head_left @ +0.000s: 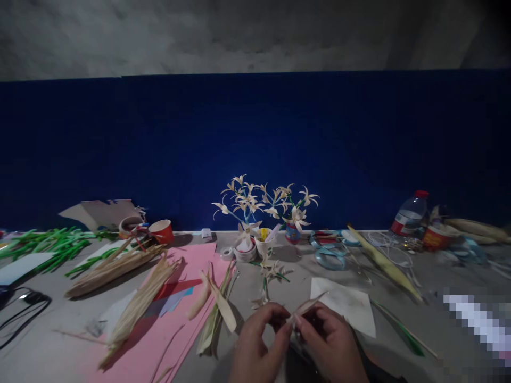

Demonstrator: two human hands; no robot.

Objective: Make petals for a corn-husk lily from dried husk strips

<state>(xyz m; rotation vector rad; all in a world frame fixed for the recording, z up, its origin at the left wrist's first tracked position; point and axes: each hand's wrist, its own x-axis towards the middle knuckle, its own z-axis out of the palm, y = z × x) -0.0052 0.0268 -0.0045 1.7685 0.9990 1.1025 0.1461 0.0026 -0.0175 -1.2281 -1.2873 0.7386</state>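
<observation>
At the front of the table, my left hand (261, 343) and my right hand (333, 343) meet with their fingertips pinched together. Between them is a small pale piece of corn husk (308, 305), its pointed end sticking up to the right. The fingers hide most of its lower part. Just beyond my left hand lie loose husk flowers (271, 270) with green stems. A white paper sheet (347, 303) lies behind my right hand. Farther back, cream husk flowers (247, 201) stand in small cups (265, 246).
To the left, bundles of dried husk (139, 308) rest on pink paper (195, 255), with green stems (59, 247) behind. At the right are blue ribbon (330, 258), white cord (389, 247), a long husk (387, 266) and a plastic bottle (411, 213). A blue partition (255, 133) closes the back.
</observation>
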